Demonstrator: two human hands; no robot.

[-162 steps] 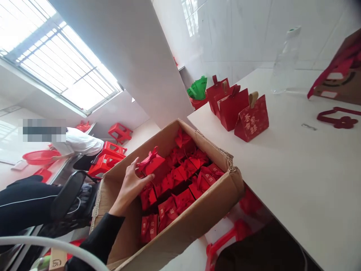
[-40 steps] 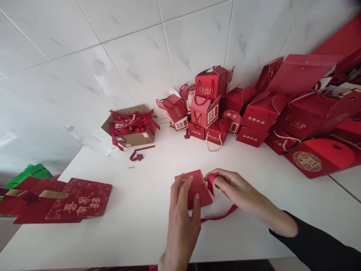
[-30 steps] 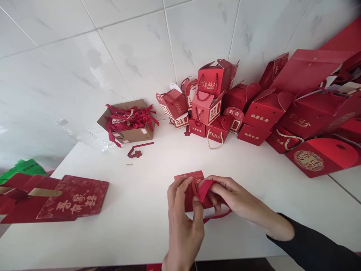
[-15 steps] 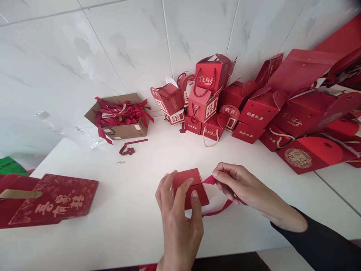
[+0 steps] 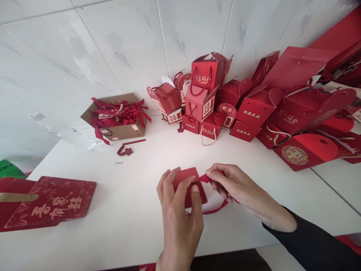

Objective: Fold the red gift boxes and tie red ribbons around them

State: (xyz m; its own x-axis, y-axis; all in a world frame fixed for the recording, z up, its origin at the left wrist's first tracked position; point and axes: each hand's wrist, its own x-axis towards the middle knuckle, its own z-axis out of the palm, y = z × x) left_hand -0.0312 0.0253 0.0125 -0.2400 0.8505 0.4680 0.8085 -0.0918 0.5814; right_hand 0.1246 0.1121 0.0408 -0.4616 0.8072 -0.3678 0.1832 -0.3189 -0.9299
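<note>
A small red gift box [image 5: 184, 174] rests on the white table near its front edge. My left hand [image 5: 180, 205] is curved over this box and grips it, fingertips on its top and sides. To the right, my right hand [image 5: 229, 182] pinches a red ribbon [image 5: 205, 178] between thumb and fingers. The ribbon's tip reaches the box's right upper edge; whether it goes into the box I cannot tell. Its loose length loops below the right hand and back toward the box's lower right corner.
A cardboard box [image 5: 124, 132] full of red ribbons stands by the wall. Beside it lie a dark red flower-ended strip [image 5: 128, 151] and clear plastic packaging [image 5: 70, 135]. Stacked red gift boxes [image 5: 248, 109] fill the back right. Red printed bags [image 5: 56, 203] lie at left.
My right hand has moved left, bringing the ribbon's tip up to the box's right edge. The left hand keeps its hold. The whole view has shifted slightly.
</note>
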